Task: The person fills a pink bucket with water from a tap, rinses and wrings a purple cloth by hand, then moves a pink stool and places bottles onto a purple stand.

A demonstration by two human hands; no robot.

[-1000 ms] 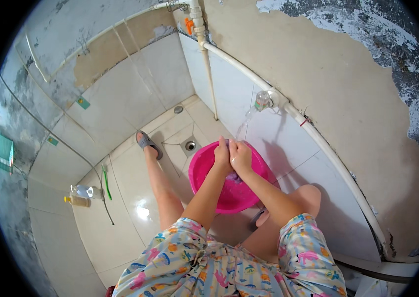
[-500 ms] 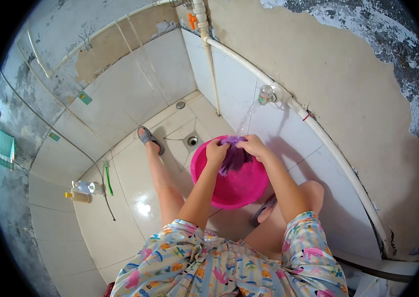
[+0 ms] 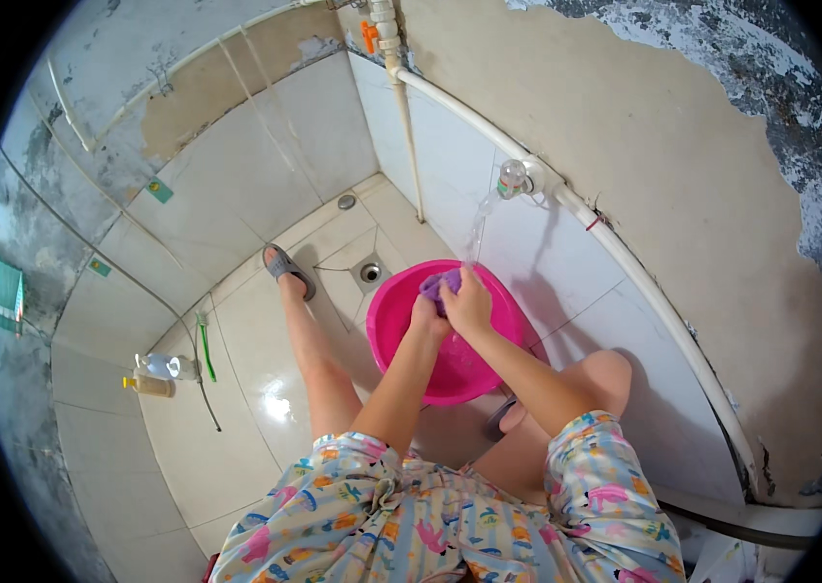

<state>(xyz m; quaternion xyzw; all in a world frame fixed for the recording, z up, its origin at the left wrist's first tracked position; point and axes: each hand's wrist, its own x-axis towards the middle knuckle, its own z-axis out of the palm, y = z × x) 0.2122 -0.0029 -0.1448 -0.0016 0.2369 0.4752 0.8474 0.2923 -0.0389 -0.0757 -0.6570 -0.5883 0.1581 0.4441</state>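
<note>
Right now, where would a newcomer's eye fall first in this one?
Most likely on the bright pink basin mid-view, where the left hand and right hand grip a bunched purple cloth above it. Next comes the water stream falling from the clear spout on the wall pipe, and then the dark, peeling wall patch at upper right.

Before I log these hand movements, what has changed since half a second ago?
The purple cloth, then hanging spread between the hands, is now bunched up. The right hand has moved left, close to the left hand; both still hold it. The pink basin stays below, water still running from the clear spout.
</note>
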